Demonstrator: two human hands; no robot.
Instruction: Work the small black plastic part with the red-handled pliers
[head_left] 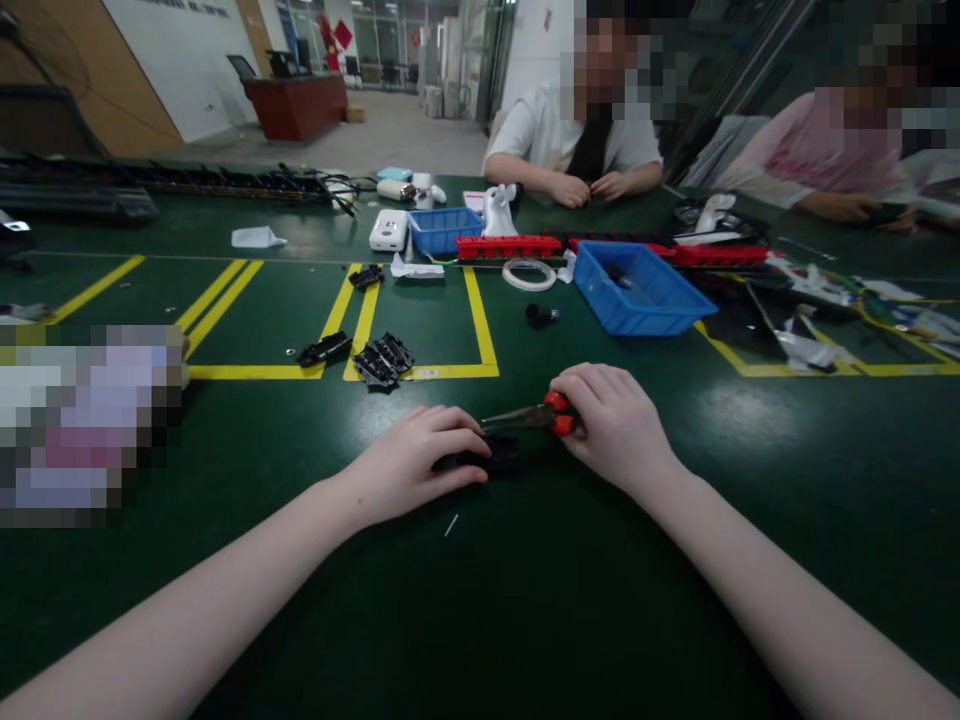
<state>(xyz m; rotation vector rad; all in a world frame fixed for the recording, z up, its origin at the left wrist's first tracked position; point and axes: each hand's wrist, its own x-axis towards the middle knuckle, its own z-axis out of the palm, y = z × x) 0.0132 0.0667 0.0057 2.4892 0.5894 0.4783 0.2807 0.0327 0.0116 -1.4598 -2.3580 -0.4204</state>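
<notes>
Near the middle of the green table, my left hand (420,455) grips a small black plastic part (504,455) between thumb and fingers, keeping it on the tabletop. My right hand (619,425) is closed around the red handles of long-nose pliers (525,418). The pliers' jaws point left, over the black part and close to my left fingertips. Whether the jaws touch the part or pinch anything, I cannot tell. A thin white strip (451,525) lies on the table just below my left hand.
Several black plastic pieces (382,360) lie by the yellow tape lines ahead. Beyond my right hand stands a blue bin (641,290), with a black cylindrical piece (541,315) to its left. A smaller blue bin (446,230) is farther back. Two people sit across the table.
</notes>
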